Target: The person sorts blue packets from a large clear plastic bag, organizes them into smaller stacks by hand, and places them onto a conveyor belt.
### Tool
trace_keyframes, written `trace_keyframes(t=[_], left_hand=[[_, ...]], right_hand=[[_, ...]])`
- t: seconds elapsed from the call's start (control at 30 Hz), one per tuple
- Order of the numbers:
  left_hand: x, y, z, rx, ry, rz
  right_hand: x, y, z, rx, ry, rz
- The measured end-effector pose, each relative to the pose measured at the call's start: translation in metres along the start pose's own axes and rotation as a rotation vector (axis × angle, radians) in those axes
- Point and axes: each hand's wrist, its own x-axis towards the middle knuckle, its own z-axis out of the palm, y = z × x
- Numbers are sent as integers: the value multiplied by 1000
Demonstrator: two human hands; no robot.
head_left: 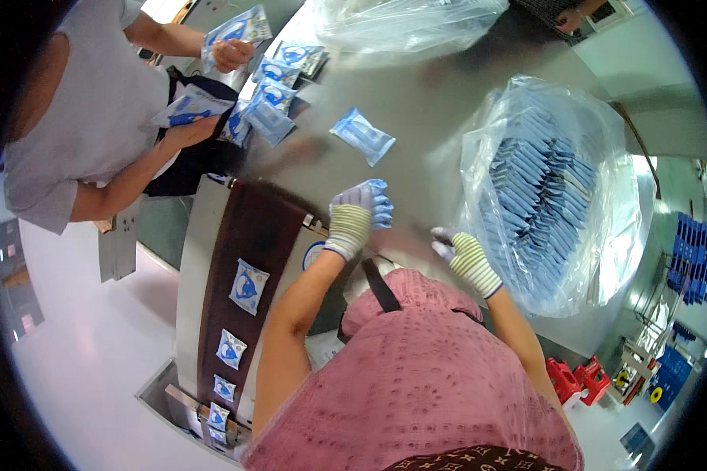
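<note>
From where I stood, a single pale-blue packet (362,136) lay on the metal table (424,102), a little beyond the person's left hand (360,210) and well apart from the clear bag (556,300) on the right, where many bagged packets (526,184) stood in rows. The left hand was curled in its striped glove, with something blue and ridged at the fingers; I couldn't tell whether it gripped packets or those were only the glove's fingertips. The right hand (457,251), near the bag's near left side, had its thumb and fingers slightly apart and nothing visible between them.

The packet looked light and soft to me, its glossy film likely to slide on the smooth metal and crease under a hard pinch. I'd have taken it across the plump middle, thumb on one long side and fingers on the other, sparing the thin flat ends, which seemed likelier to bend or tear. On the left, similar packets (249,286) lay spaced along a dark belt (263,208).
</note>
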Motion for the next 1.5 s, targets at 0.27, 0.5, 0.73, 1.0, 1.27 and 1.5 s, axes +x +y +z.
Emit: trace_keyframes(t=[0.27, 0.5, 0.73, 1.0, 1.27, 1.5], left_hand=[[-6, 106, -128, -35, 455, 660], [-7, 152, -106, -626, 693, 391], [13, 181, -150, -1570, -232, -87], [17, 194, -129, -1440, -238, -56], [40, 217, -122, -1585, -333, -125], [139, 255, -118, -1712, -554, 25]], right_hand=[[28, -14, -15, 1126, 111, -221], [-13, -66, -56, 1046, -80, -485], [-52, -88, -72, 1313, -65, -311], [-61, -73, -65, 1112, 234, -303], [-63, -56, -80, 1133, 367, -291], [-46, 34, -212, 137, 548, -424]])
